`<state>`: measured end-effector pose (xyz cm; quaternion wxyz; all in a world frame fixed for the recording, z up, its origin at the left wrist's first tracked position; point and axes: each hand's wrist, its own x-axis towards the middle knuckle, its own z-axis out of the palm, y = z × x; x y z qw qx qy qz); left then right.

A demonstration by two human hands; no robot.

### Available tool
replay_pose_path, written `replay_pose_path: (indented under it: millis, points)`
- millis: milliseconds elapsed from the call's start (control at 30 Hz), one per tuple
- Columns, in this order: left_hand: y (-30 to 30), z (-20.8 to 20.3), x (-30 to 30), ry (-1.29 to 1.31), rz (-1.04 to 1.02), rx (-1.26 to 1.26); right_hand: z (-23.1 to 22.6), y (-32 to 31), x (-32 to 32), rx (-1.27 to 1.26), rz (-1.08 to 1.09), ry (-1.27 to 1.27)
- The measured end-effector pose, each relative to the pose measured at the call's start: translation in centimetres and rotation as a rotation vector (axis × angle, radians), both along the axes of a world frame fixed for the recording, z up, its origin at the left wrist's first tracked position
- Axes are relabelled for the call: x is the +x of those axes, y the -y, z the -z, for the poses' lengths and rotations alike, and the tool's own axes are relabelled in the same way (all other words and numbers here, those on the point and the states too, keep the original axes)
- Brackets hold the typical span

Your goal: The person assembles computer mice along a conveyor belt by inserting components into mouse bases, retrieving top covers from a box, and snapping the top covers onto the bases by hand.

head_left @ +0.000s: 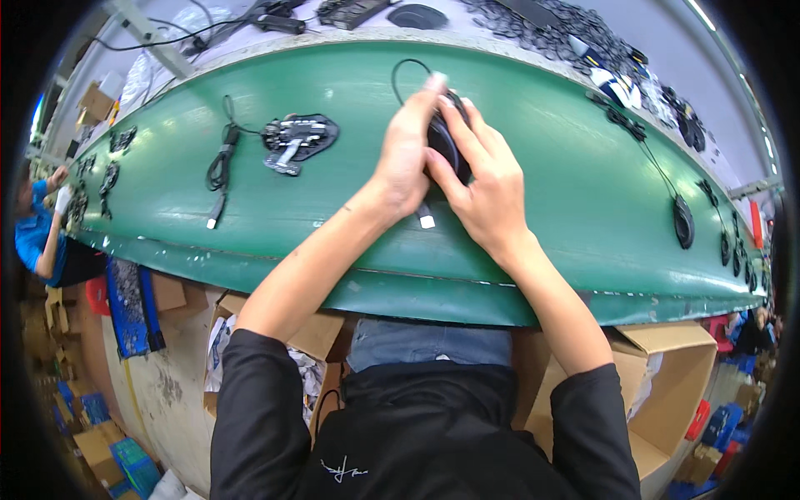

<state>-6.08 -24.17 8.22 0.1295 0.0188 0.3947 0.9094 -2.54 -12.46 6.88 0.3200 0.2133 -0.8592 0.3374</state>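
Spanning the frame from left to right, a long glossy green worktop point(583, 192) curves beneath a scattered heap of small black parts point(542, 37) at the upper edge. Just above centre, a smooth black computer mouse point(447, 146) sits between both palms: the left hand point(404, 154) lies along its left side, while the right hand point(493, 171) bends over its right side, fingers closed on it with hardly any gap. The left fingertips are blurred. Uneven pressure from the two palms could make the rounded shell slip, and the thin black cable point(394, 79) looping above might get pinched or tug it askew. A white-tipped plug point(427, 222) lies just below the hands, where a dropping wrist could catch it. Leftward, an opened black mouse base with exposed circuitry point(300, 143) would suffer from a wide elbow sweep. Bare green surface to the right gives the most room, up to a corded black mouse point(683, 223); the near edge runs below the wrists.
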Motion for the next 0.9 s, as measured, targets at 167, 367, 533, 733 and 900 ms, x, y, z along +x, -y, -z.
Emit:
replay_pose_path:
  millis: [167,367,533,733,900]
  points:
    - [-0.7,1.1,-0.9,-0.112,-0.086,0.074,-0.7,0.0,-0.3,-0.148,-0.084,0.143]
    - [0.3,-1.0,-0.6,-0.237,-0.056,0.023,-2.5,0.0,0.1,-0.516,-0.126,0.36]
    - [2.5,-1.8,-1.3,-0.297,0.036,-0.078,-2.6,-1.7,-0.8,-0.174,-0.103,-0.048]
    - [3.7,-1.4,-1.4,-0.201,0.047,0.094,-2.6,-2.0,-1.0,-0.844,-0.4,0.481]
    - [2.4,-1.4,-1.7,-0.313,0.099,-0.027,-4.0,-4.2,-0.6,-0.867,-0.439,0.66]
